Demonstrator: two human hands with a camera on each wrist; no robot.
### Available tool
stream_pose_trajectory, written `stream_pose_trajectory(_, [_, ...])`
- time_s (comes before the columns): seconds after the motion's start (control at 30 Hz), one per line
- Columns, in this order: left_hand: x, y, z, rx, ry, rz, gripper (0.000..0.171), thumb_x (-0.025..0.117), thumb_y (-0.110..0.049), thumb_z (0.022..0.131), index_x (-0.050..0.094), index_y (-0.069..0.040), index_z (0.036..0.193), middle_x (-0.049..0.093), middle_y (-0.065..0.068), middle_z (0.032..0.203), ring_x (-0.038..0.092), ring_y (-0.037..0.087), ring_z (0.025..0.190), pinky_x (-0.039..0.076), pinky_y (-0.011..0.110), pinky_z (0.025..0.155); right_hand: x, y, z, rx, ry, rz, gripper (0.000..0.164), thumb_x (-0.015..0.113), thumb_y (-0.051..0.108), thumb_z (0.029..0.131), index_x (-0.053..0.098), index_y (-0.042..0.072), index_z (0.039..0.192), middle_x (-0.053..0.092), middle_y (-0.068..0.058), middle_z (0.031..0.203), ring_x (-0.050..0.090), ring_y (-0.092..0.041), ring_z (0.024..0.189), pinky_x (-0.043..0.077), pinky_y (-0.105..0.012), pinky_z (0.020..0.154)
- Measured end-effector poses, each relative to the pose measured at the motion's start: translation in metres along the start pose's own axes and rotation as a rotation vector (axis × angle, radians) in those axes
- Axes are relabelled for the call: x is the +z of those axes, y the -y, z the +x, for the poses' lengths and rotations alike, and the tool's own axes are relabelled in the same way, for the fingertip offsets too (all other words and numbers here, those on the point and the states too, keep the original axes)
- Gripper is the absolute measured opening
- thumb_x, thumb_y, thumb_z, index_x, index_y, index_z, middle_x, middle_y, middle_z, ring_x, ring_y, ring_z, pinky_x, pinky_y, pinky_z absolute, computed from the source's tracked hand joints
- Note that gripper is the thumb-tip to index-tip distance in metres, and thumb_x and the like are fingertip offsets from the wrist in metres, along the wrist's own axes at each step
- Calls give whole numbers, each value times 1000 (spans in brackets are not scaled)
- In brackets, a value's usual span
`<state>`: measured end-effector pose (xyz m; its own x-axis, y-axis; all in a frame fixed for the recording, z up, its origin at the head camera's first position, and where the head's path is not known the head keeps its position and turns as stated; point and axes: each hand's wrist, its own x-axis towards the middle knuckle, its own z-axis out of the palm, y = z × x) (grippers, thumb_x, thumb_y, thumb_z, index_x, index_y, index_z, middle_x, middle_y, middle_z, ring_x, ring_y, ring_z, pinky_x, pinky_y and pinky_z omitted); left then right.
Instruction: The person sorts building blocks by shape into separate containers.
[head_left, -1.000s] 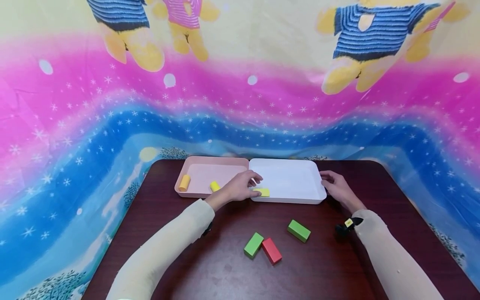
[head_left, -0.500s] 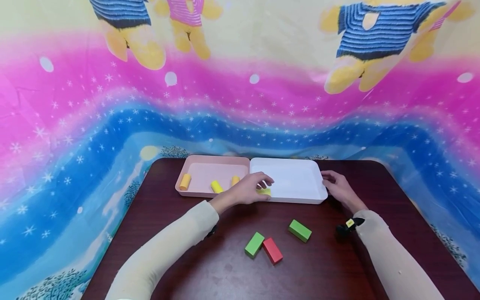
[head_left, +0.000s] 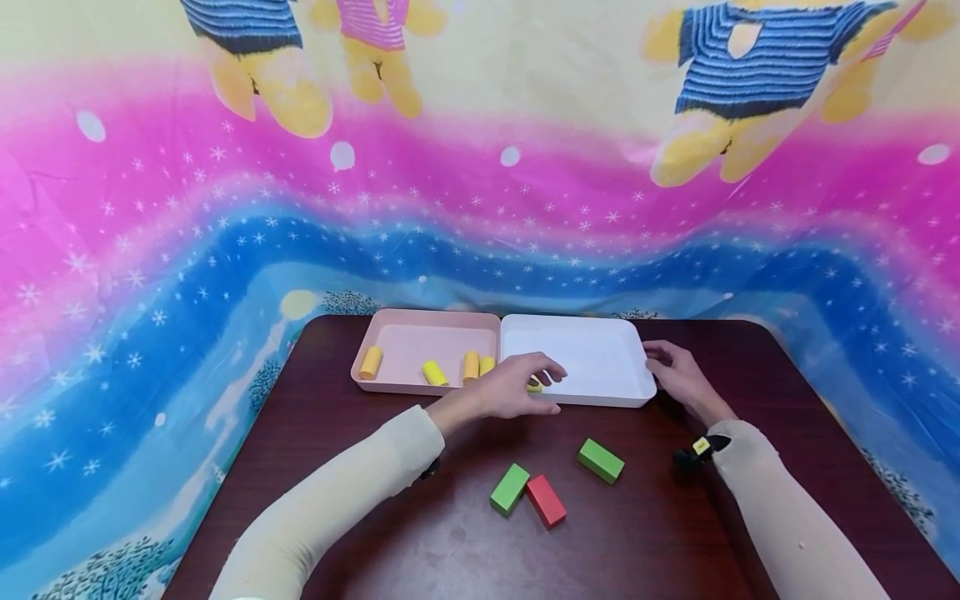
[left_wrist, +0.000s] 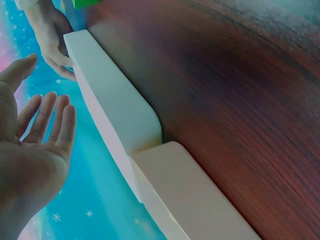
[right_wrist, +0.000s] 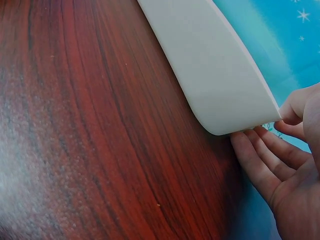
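Observation:
My left hand (head_left: 517, 387) hovers over the front left of the white tray (head_left: 600, 401), thumb and fingers spread apart, nothing between them. Partly behind its fingers, a yellow block (head_left: 534, 387) lies in that tray. In the left wrist view, the left hand (left_wrist: 37, 155) has its fingers extended beside the tray walls. At the white tray's right end, my right hand (head_left: 678, 379) holds the tray. The right wrist view shows its thumb at the rim of the white tray (right_wrist: 210, 70) and the fingers of the right hand (right_wrist: 285, 170) against the outer wall.
A pink tray (head_left: 393, 387) adjoins the white one on the left. In it lie orange cylinders (head_left: 371, 363) and yellow cylinders (head_left: 434, 372). Nearer on the dark table (head_left: 420, 542) are two green blocks (head_left: 600, 461) and a red block (head_left: 546, 502). A printed cloth (head_left: 480, 200) hangs behind.
My left hand has moved right and slightly nearer, its thumb leaving the yellow block and its fingers opening. More cylinders in the pink tray now show. The right hand has stayed put.

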<state>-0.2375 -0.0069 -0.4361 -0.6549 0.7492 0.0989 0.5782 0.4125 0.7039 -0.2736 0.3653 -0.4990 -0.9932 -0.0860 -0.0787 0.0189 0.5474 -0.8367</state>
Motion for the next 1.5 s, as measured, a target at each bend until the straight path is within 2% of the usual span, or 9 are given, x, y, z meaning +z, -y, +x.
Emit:
stream_pose_trajectory(0.37, [12, -15, 2, 43, 56, 24, 58, 84, -28, 93, 62, -7, 142, 66, 8, 133, 66, 26, 122, 55, 31, 105, 1, -1, 1, -2, -6, 15, 49, 46, 17, 114, 39, -2, 159, 49, -31, 150, 57, -45, 128, 61, -36, 86])
stream_pose_trajectory(0.57, [18, -20, 3, 60, 81, 19, 54, 83, -27, 94, 63, -9, 141, 66, 7, 133, 66, 19, 120, 53, 34, 107, 0, 0, 1, -6, -5, 11, 50, 46, 16, 114, 39, -2, 160, 48, -31, 150, 56, -45, 128, 61, -36, 84])
stream_pose_trajectory(0.73, [25, -22, 5, 64, 95, 51, 54, 84, -29, 94, 64, -9, 140, 66, 2, 129, 66, 19, 120, 53, 27, 104, 0, 1, 0, -3, -7, 10, 50, 45, 16, 114, 38, -2, 160, 48, -31, 151, 56, -45, 129, 62, -35, 84])
stream_pose_trajectory(1.03, [39, -28, 14, 105, 156, 83, 51, 83, -27, 94, 65, -11, 139, 66, 4, 134, 65, 16, 120, 53, 22, 102, 1, 0, 0, 3, -8, 10, 50, 45, 17, 114, 38, -1, 160, 48, -31, 151, 56, -44, 129, 61, -34, 84])
stream_pose_trajectory(1.27, [54, -30, 19, 127, 190, 106, 51, 83, -26, 94, 66, -8, 138, 68, 5, 133, 66, 15, 118, 50, 17, 100, 3, -1, 1, 12, -10, 7, 51, 46, 19, 114, 38, -1, 160, 48, -31, 150, 56, -44, 129, 62, -36, 86])
stream_pose_trajectory(1.5, [66, -33, 24, 156, 213, 186, 50, 83, -30, 94, 68, -9, 137, 67, 1, 132, 64, 10, 115, 45, 9, 96, 2, -1, 2, 5, -13, 6, 51, 46, 19, 114, 38, -1, 160, 48, -31, 151, 56, -45, 129, 62, -35, 84])
